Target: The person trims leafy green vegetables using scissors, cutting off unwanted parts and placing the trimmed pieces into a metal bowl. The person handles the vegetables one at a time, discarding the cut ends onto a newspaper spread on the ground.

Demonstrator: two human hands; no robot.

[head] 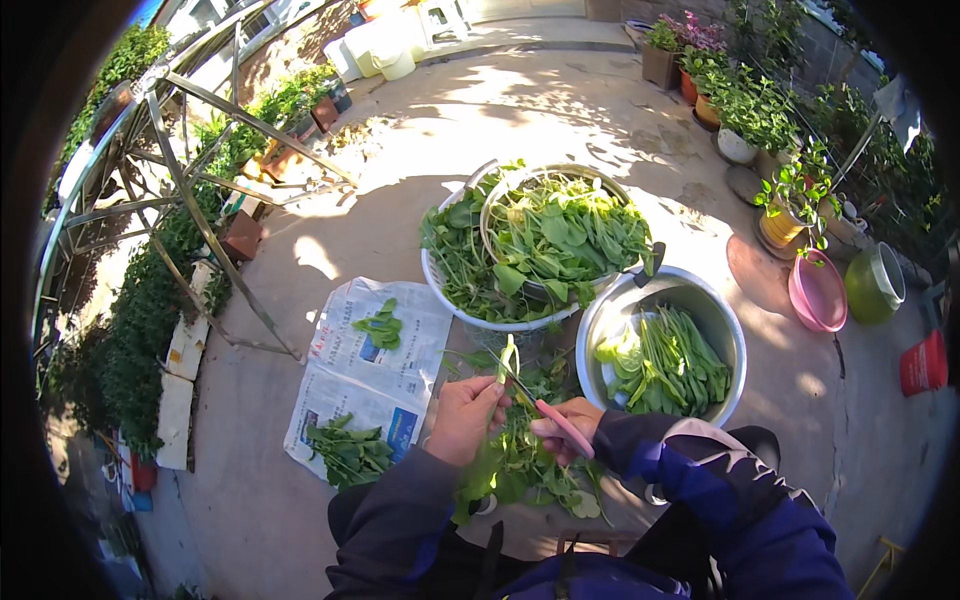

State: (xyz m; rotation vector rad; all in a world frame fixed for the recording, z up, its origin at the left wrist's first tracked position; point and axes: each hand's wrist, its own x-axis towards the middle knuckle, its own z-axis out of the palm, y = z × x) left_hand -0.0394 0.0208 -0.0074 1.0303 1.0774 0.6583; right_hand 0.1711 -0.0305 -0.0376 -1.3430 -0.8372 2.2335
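My left hand (pixel 466 420) holds a leafy green plant by its pale stem (pixel 508 358), the leaves hanging below. My right hand (pixel 568 429) grips scissors with pink handles (pixel 564 427), their blades at the stem. Beyond my hands stands a white plastic basket (pixel 435 277) heaped with leafy greens, and a metal pan (pixel 487 217) of greens rests on top of it. At the right, a metal basin (pixel 739 352) holds bunched greens (pixel 679 367). Loose greens (pixel 525 465) lie on the ground beneath my hands. Two small piles of greens (pixel 349 450) sit on a newspaper (pixel 360 390) at the left.
A metal frame (pixel 202 187) leans at the upper left beside garden plants. Potted plants (pixel 750 120) line the right side, with a pink basin (pixel 817 292), a green pot (pixel 874 285) and a red bucket (pixel 922 364). White containers (pixel 379 49) and a white stool (pixel 444 21) stand at the back.
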